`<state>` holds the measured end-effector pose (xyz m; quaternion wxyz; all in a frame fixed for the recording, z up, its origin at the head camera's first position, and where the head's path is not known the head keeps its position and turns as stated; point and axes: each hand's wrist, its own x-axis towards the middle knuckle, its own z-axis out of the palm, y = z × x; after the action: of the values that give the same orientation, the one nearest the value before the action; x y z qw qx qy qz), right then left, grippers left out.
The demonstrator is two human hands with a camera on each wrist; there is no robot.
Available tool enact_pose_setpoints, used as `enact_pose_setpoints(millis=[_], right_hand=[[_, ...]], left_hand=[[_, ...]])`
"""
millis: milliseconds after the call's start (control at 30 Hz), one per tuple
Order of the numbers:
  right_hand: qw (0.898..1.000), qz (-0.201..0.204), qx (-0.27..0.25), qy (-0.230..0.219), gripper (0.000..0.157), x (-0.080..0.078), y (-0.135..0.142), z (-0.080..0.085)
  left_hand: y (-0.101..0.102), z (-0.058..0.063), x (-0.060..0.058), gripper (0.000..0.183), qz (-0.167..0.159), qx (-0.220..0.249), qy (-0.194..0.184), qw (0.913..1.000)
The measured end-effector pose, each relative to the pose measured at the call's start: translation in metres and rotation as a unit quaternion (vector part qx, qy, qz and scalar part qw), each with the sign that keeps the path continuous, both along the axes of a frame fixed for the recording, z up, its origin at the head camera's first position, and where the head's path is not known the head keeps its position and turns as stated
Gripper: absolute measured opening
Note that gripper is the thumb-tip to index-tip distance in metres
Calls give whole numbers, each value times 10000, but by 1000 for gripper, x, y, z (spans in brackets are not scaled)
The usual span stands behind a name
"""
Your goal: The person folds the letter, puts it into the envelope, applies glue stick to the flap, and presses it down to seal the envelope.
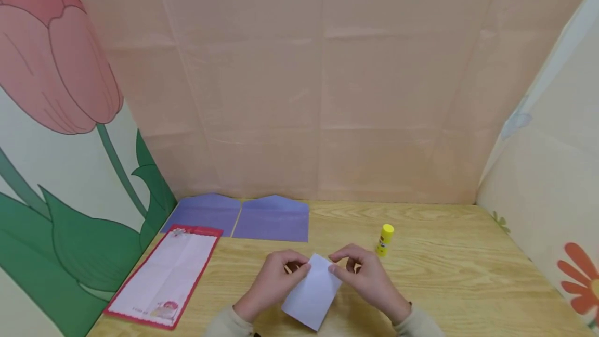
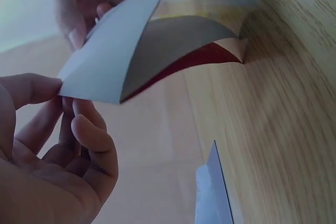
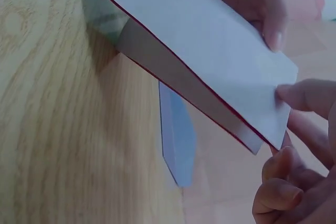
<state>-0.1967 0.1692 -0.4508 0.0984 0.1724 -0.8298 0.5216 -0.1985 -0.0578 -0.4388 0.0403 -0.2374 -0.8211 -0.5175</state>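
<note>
Folded paper (image 1: 311, 295) sits at near centre, left hand (image 1: 278, 276) and right hand (image 1: 367, 276) pinching its far end. Folding seems partly done: layers gape, apparently needing flattening; capped glue stick (image 1: 385, 240) stands right.

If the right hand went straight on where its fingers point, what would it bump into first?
The paper, which the right hand already pinches; just across it, the left hand seems next in line, though depth is hard to judge.
</note>
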Motion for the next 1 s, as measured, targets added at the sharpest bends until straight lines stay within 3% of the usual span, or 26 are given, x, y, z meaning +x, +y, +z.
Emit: enact_pose_setpoints(millis=[133,267,500,767,1000], right_hand=[[9992,393,-76,17,8,2,-2,4],[9980,526,-100,-334,5,3,-1,7],[9960,378,-280,-765,14,-1,8,2],[9912,212,-584,-1173,18,-2,15,3],[9838,325,-821,-1559,23,-1,15,4]], left_hand=[[2,0,-1,10,-131,-122,57,9998],[1,1,0,10,-115,-119,-57,9998],[-13,-3,-5,7,15,-129,-97,9999],[-24,-11,-13,7,-1,9,-483,9988],[-28,-13,-15,7,-68,23,-355,9993]])
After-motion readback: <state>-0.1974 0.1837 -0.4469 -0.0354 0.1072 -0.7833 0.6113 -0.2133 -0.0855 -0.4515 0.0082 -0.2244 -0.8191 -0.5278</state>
